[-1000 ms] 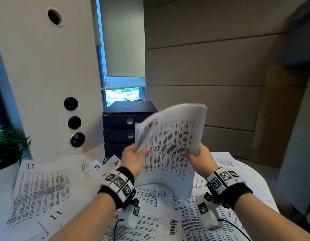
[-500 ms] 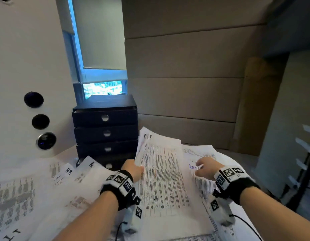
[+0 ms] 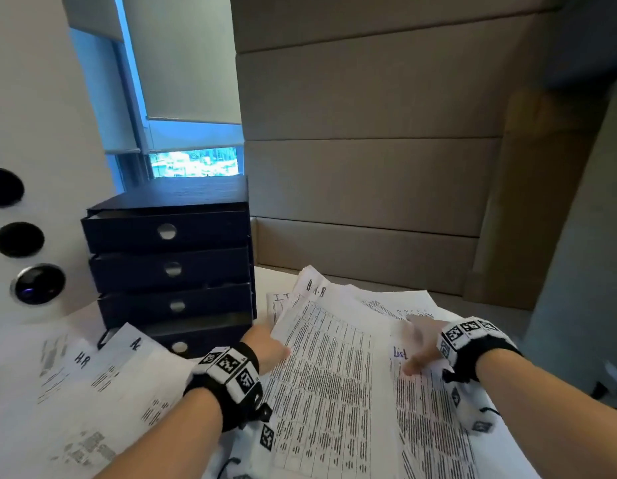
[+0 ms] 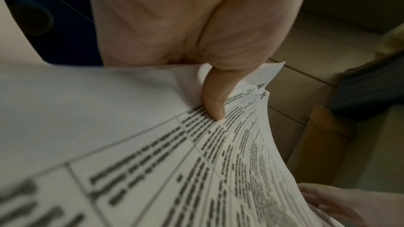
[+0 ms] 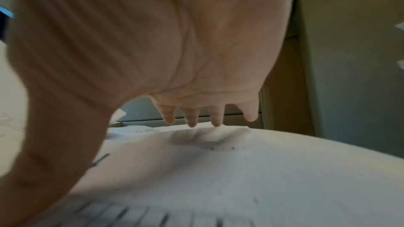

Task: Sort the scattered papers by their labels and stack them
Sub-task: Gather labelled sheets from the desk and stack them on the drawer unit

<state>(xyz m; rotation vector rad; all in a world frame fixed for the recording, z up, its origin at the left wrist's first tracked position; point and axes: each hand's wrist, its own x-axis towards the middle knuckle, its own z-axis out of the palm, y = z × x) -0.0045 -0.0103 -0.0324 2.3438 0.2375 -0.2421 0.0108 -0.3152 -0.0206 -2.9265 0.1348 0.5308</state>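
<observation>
1. Left hand (image 3: 265,347) grips the left edge of the H.R sheaf (image 3: 321,375). In the left wrist view the thumb (image 4: 213,96) presses down on the printed top page, with the rest of that hand under the fanned pages (image 4: 218,161).
2. The sheaf is several printed table pages, "H.R" handwritten at the top corner. It lies low over the counter (image 3: 262,281), its left edge lifted at the grip, on top of other sheets.
3. Right hand (image 3: 421,347) is released, fingers spread and straight, holding nothing. It is blurred in the head view.
4. In the right wrist view the fingertips (image 5: 216,118) point down at a white sheet (image 5: 218,170), touching it or just above it; cannot tell which.
5. Under the right hand lies a page with blue handwriting (image 3: 400,352) at its top left, just right of the sheaf. The word is unreadable.
6. An "I.T" labelled page (image 3: 277,299) peeks out behind the sheaf's top left corner.
7. More scattered papers cover the left of the counter: one marked "H.R" (image 3: 81,359), and one with a partly cut-off label (image 3: 136,344) overlapping it.
8. A black drawer unit (image 3: 169,257) with four drawers stands at the back left of the counter, just beyond the left hand. Its lowest drawer front is partly covered by the loose papers.
9. Both wrists wear black bands with square black-and-white markers (image 3: 227,366).
10. A window (image 3: 193,160) shows behind the drawer unit; padded wall panels (image 3: 369,181) run along the back.
</observation>
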